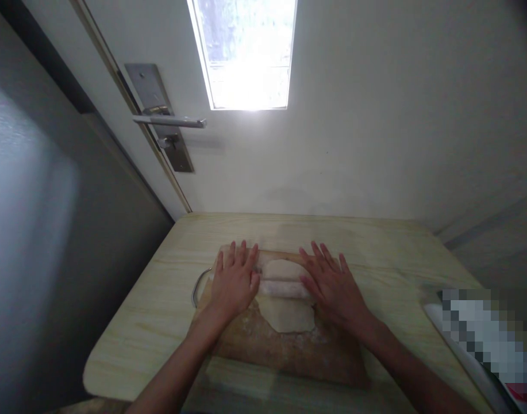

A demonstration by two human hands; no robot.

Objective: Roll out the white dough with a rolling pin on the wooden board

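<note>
A flattened sheet of pale dough (pixel 287 316) lies on a floured wooden cutting board (pixel 284 359). Across the dough runs a light-coloured rolling pin (pixel 284 288), its middle bare and both ends covered by my hands. My left hand (pixel 234 283) rests flat over the pin's left end, fingers stretched out and pointing away from me. Over the right end lies my right hand (pixel 332 283), palm down with its fingers spread. Dough shows both beyond the pin and on the near side of it.
The board sits on a pale wood-grain table (pixel 146 328), with a metal ring handle (pixel 195 290) at its left edge. Behind the table stands a white door with a lever handle (pixel 172 121) and a bright window (pixel 248 57). A pixelated item (pixel 487 339) is at the right.
</note>
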